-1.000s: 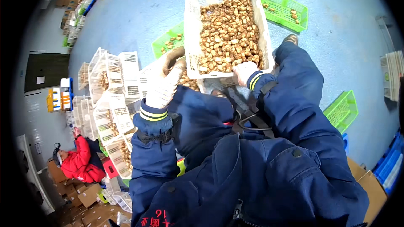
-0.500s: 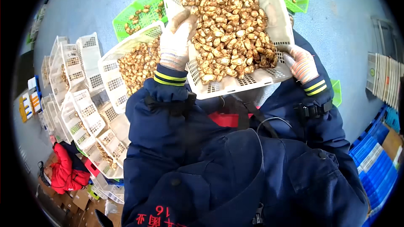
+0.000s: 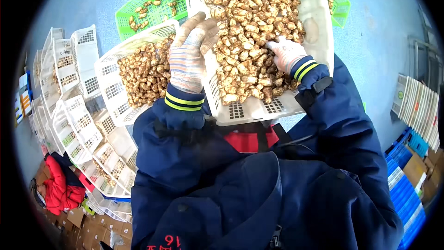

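Saw knobbly, mottled brown-and-cream lumps heaped in a perforated white plastic crate. Found the left hand, in striped knit, outstretched at its left rim, and the right hand inside, dipping among the lumps; could not tell its grip. Noted blue floor, green basket, white crates leftward.

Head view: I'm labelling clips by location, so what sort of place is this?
Probably a produce storage or packing room, judging by the white crate heaped with knobbly brown produce, more white crates at left, and cardboard boxes at lower left.
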Action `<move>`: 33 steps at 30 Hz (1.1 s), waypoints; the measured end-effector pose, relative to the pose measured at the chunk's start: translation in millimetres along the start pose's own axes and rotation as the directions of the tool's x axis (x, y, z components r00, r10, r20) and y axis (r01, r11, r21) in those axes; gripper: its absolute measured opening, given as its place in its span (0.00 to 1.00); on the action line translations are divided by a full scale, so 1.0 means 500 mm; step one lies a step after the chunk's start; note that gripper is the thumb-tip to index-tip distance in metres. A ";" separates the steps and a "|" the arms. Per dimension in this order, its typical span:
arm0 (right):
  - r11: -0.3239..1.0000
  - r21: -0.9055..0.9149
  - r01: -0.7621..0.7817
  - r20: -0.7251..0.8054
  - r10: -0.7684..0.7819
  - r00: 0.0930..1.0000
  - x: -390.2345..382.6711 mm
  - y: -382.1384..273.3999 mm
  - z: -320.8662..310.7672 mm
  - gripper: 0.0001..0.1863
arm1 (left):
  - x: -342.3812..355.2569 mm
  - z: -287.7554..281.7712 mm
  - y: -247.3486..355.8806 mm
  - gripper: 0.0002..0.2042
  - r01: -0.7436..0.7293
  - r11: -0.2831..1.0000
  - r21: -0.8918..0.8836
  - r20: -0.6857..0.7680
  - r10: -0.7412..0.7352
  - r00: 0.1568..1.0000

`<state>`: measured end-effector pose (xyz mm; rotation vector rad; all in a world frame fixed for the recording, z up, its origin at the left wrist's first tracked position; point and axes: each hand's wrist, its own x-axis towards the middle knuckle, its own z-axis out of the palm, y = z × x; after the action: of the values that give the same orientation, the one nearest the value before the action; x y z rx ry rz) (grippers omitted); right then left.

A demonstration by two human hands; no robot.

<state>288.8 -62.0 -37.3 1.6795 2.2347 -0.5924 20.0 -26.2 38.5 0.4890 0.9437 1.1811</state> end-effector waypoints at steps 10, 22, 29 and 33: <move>0.881 0.444 -0.163 0.021 0.172 0.985 -0.047 0.017 -0.087 0.11 | 0.004 0.007 0.002 0.23 -0.029 0.996 0.084 0.077 0.022 0.997; 1.000 0.014 0.026 0.205 -0.028 0.978 0.018 -0.218 -0.025 0.22 | -0.015 0.024 0.015 0.23 -0.053 0.980 0.191 0.104 0.033 0.994; 0.652 0.758 -0.018 0.095 -0.084 0.992 0.022 -0.131 -0.051 0.17 | -0.023 -0.008 0.020 0.21 0.029 0.979 0.201 0.138 -0.058 0.989; 0.349 0.936 0.042 -0.036 -0.023 0.999 -0.021 -0.169 -0.173 0.20 | -0.037 -0.013 0.000 0.21 0.158 0.946 0.283 0.198 -0.219 0.955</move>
<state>212.6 -49.4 56.3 2.0127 1.9619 -2.2453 13.2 -44.5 41.7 0.7154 0.9307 0.8078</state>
